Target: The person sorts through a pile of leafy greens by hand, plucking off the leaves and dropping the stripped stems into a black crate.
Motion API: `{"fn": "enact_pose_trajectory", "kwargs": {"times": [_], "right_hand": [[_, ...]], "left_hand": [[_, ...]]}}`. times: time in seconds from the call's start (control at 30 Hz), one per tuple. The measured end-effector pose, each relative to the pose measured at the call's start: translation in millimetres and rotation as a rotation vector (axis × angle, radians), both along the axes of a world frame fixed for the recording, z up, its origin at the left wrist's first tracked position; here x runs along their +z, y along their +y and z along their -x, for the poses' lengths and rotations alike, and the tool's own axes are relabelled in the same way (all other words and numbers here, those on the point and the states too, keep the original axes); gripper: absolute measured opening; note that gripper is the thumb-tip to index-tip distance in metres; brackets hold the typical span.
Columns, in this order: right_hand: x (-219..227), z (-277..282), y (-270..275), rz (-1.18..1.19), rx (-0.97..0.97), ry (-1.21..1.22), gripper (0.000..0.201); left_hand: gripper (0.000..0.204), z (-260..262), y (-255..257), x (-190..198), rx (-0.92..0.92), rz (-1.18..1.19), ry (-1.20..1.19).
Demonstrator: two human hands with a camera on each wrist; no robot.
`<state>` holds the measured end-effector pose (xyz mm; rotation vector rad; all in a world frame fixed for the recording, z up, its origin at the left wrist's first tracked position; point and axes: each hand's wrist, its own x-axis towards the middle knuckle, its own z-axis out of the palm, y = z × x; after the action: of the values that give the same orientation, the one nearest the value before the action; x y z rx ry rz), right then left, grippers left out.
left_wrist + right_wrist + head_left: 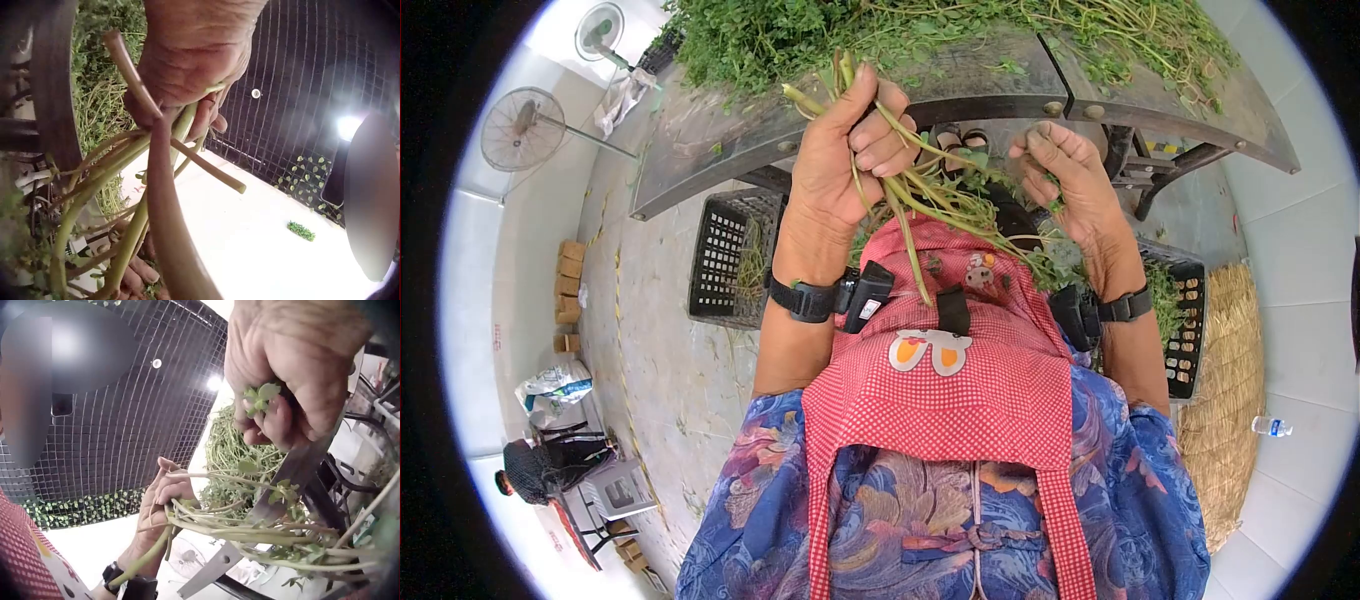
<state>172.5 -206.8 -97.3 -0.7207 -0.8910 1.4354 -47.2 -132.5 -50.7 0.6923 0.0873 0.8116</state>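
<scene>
Gripping long green leafy stems (912,190) in our left hand (840,150), fingers curled tightly round them, we hold them between our red-and-white checked apron (960,415) and the dark, plant-heaped table (700,140); our right hand (1075,175) narrowly grips a small green sprig (259,400).

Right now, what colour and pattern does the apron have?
The apron is red and white, finely checked; the head view shows it best.

Stem bunch (940,212): long, green to brownish, bent, gripped in left hand (845,150), bare ends past thumb, leafy ends below right hand (1072,172). Small green sprig (261,399) at right hand's curled fingers.
</scene>
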Motion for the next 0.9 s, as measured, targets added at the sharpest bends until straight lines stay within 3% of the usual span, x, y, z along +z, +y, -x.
{"fn": "enact_pose_trajectory", "kwargs": {"times": [0.17, 0.23, 0.43, 0.77, 0.83, 0.87, 0.9], "right_hand": [[16.9, 16.9, -6.5, 0.038, 0.028, -0.259, 0.022], [25.0, 28.7, -9.5, -0.139, 0.006, -0.652, 0.021], [18.9, 14.5, -5.9, -0.380, -0.089, -1.038, 0.020], [23.3, 7.4, -9.6, -0.326, -0.051, -1.054, 0.020], [24.1, 9.4, -9.9, -0.340, -0.239, -1.117, 0.021], [25.9, 10.8, -9.1, -0.337, -0.242, -1.118, 0.021], [28.8, 11.9, -6.8, -0.165, -0.320, -0.994, 0.022]], "left_hand": [[0.036, -3.1, -1.2, -1.2, -0.043, 0.000, -0.020], [0.037, -3.5, -1.5, 0.8, -0.030, 0.004, -0.009], [0.039, 2.9, 3.5, -1.8, -0.037, -0.050, -0.045], [0.040, 7.5, 3.8, 7.0, -0.012, -0.136, -0.081], [0.039, 4.8, 1.0, 5.4, -0.009, -0.145, -0.078], [0.039, 2.7, -1.2, 4.1, -0.005, -0.156, -0.076], [0.039, -0.6, -4.8, 2.9, -0.008, -0.156, -0.076]]}}
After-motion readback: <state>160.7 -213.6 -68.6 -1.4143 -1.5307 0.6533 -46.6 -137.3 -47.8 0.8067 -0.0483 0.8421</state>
